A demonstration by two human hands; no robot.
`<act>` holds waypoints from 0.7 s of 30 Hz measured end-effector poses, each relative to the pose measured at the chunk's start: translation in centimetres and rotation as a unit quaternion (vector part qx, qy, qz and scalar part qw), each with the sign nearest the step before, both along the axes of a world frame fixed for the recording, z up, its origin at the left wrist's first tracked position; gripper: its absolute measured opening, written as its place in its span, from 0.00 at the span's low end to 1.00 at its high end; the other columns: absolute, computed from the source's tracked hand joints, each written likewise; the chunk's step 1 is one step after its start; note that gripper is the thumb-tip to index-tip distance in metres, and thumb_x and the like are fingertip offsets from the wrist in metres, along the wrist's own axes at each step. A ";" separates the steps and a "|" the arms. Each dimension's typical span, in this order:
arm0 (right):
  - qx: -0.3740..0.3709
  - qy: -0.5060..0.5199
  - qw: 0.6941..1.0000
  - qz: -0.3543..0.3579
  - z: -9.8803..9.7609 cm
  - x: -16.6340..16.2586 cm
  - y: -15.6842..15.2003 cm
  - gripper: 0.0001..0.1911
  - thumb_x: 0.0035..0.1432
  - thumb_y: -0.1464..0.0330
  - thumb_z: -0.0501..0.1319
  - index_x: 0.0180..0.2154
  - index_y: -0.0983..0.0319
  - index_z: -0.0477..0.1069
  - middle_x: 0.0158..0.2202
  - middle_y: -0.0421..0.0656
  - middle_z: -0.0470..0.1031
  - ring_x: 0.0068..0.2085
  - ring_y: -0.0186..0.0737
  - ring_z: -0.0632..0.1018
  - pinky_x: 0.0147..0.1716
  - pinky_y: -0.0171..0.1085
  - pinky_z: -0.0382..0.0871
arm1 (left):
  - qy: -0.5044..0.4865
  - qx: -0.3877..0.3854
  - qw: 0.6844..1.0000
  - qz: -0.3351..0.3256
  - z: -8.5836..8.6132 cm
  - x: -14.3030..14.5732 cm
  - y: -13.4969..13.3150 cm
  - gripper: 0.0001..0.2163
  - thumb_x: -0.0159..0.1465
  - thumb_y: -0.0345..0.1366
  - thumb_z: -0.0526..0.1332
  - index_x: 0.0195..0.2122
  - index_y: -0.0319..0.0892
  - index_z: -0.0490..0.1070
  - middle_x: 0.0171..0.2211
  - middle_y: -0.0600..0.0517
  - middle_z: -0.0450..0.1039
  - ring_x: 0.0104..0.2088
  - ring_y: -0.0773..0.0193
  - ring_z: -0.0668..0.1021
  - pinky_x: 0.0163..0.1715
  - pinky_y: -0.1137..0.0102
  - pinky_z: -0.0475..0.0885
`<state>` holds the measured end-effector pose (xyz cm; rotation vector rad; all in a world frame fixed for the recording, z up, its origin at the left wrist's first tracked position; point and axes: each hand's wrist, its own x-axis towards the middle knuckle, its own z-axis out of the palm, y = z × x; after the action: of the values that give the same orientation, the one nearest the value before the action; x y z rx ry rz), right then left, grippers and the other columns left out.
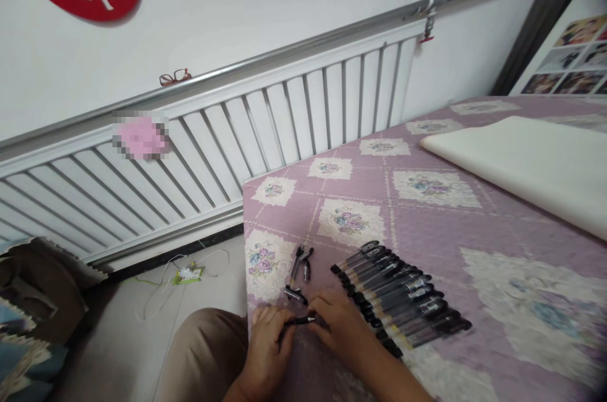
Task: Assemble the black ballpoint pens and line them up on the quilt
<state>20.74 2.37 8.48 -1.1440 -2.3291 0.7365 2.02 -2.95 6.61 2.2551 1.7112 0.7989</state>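
A dark pen (301, 320) with a silvery tip lies level between my two hands, low in the head view. My left hand (269, 337) is closed round its dark end, with the thumb pressed against it. The curled thumb and fingers of my right hand (339, 321) close about the tip end; their exact contact is partly hidden. Just beyond the hands are a loose pen part (296, 266), a black cap (306, 270) and another dark cap piece (296, 294). To the right of my right hand, several capped gel pens (398, 291) lie side by side in a slanted row.
A purple flowered cloth (351, 168) covers the surface. A folded pale sheet (521, 162) lies on it at the right. Beyond its edge stands a white radiator (294, 111), with glasses (175, 77) above. My knee (203, 351) is at the left, near a cord on the floor.
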 end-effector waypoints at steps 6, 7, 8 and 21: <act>0.006 -0.006 1.000 -0.005 0.0 0.0 -0.1 0.05 0.53 0.69 0.61 0.35 0.60 0.71 0.40 0.43 0.73 0.44 0.44 0.71 0.44 0.41 0.62 | -0.002 -0.008 1.000 0.001 0.0 0.0 0.0 0.07 0.62 0.30 0.55 0.38 0.46 0.70 0.34 0.52 0.74 0.37 0.59 0.73 0.40 0.63 0.65; 0.007 -0.002 1.000 -0.007 -0.1 0.0 -0.1 0.06 0.53 0.69 0.61 0.36 0.59 0.71 0.40 0.43 0.73 0.44 0.44 0.71 0.44 0.40 0.62 | -0.003 -0.008 1.000 -0.001 0.0 0.0 0.0 0.07 0.62 0.30 0.55 0.38 0.46 0.70 0.34 0.52 0.74 0.37 0.59 0.73 0.40 0.63 0.65; 0.007 0.000 1.000 -0.008 -0.1 0.0 -0.1 0.06 0.53 0.70 0.61 0.36 0.59 0.70 0.40 0.43 0.73 0.44 0.43 0.71 0.43 0.40 0.62 | -0.003 -0.007 1.000 -0.003 0.0 0.0 0.0 0.07 0.62 0.30 0.55 0.38 0.46 0.70 0.34 0.52 0.74 0.36 0.60 0.73 0.40 0.63 0.65; 0.008 -0.025 1.000 0.000 -0.1 -0.1 -0.1 0.02 0.54 0.71 0.61 0.32 0.60 0.71 0.37 0.43 0.74 0.42 0.44 0.72 0.41 0.40 0.62 | 0.006 -0.009 1.000 -0.005 -0.2 -0.1 0.1 0.09 0.61 0.29 0.55 0.39 0.47 0.71 0.34 0.52 0.74 0.36 0.59 0.73 0.40 0.63 0.65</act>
<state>20.62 2.30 8.35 -1.1685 -2.3723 0.6967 1.92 -2.89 6.39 2.2593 1.7046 0.7668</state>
